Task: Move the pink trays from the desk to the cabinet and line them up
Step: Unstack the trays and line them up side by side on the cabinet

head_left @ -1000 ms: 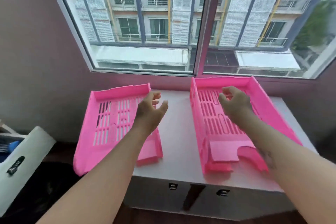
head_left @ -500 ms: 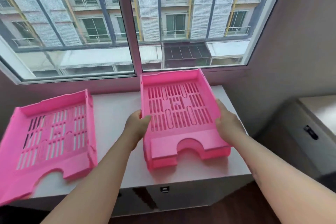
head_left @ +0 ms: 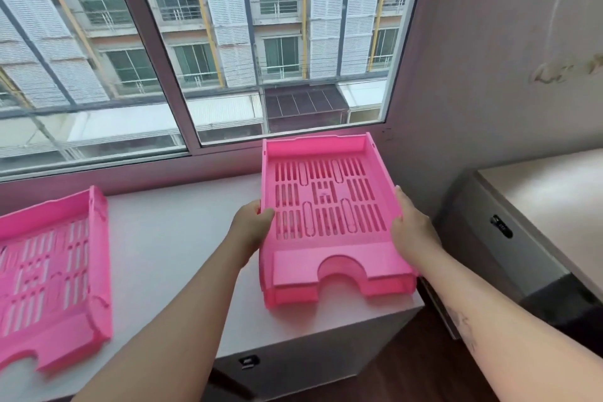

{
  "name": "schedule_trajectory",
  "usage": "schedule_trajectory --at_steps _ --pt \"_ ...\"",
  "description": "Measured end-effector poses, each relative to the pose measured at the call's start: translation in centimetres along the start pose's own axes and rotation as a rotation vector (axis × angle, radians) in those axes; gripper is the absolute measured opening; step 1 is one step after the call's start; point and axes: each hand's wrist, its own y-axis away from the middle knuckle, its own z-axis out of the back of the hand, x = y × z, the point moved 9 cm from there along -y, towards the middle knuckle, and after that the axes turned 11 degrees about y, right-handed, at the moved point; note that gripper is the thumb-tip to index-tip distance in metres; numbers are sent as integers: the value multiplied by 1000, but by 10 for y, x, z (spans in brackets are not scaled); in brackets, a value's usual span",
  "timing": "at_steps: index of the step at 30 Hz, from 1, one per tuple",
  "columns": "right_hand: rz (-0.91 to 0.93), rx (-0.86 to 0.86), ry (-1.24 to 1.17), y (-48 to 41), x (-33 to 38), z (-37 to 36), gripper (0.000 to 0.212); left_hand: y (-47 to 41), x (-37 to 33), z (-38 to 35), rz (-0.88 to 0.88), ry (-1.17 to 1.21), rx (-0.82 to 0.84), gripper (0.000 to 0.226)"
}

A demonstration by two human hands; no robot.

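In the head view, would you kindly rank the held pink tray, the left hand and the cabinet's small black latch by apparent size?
1. Held pink tray, by far the largest.
2. Left hand, gripping the tray's side.
3. Black latch, the smallest.

Two pink trays: right tray (head_left: 329,206), left tray (head_left: 49,281). Two hands, one white cabinet (head_left: 169,238), one window (head_left: 195,42).
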Motion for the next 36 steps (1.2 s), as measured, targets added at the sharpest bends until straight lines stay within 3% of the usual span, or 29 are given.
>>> schedule_trajectory --at_steps 8,18,23,26,31,36 --pt "96 -59 9 19 73 12 64 11 -18 82 -25 38 -103 22" --pt "279 69 -43 71 204 -98 63 44 35 254 20 -25 -281 22" --pt "176 113 -79 81 196 -139 62 36 61 262 37 -147 -249 21" --pt "110 88 -81 84 187 -146 62 29 65 253 16 -169 -205 41" --pt "90 59 -43 87 184 -151 60 27 71 250 -2 -290 -180 47" --pt "80 15 34 83 184 -154 56 42 67 266 -139 -341 -232 45"
